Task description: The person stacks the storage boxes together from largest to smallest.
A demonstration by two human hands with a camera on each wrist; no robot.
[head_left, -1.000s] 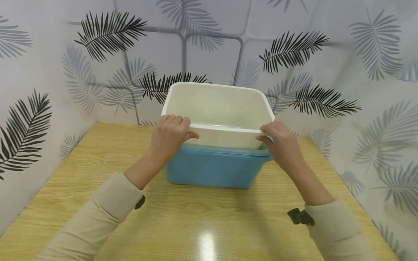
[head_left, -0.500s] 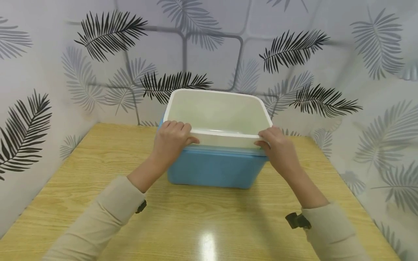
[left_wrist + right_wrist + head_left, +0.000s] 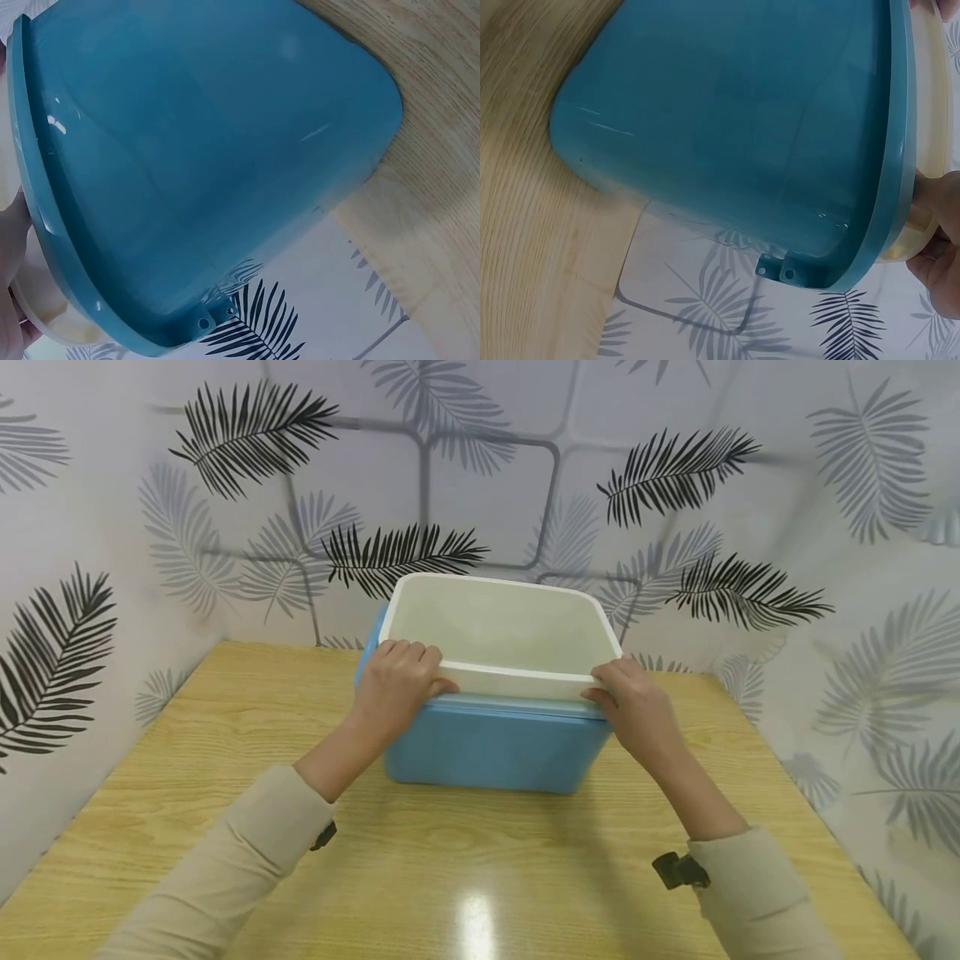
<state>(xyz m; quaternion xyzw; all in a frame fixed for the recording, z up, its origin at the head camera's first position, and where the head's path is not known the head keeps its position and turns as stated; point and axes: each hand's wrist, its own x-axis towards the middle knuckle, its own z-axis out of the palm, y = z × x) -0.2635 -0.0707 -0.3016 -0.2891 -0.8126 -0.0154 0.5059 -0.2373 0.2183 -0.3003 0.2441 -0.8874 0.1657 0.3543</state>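
A white rectangular bin [image 3: 498,627] sits partly inside a blue bin [image 3: 495,747], its rim standing a little above the blue one. My left hand [image 3: 397,685] grips the white rim near its front left corner, fingers over the top and thumb below. Near the front right corner, my right hand [image 3: 633,706] pinches the same rim. The blue bin rests on the table. Both wrist views show the blue bin's outer wall [image 3: 210,135] close up, with the hands only partly in frame at the edge. The white bin's lower part is hidden inside the blue one.
The wood-patterned table [image 3: 450,868] runs up to a wall [image 3: 495,485] with a leaf print behind and on both sides. Small hinge-like tabs [image 3: 776,268] stick out below the blue bin's rim.
Both hands have moved down with the white bin, which has sunk deeper into the blue bin. More of the blue bin's left rim now shows. The blue bin has stayed in place.
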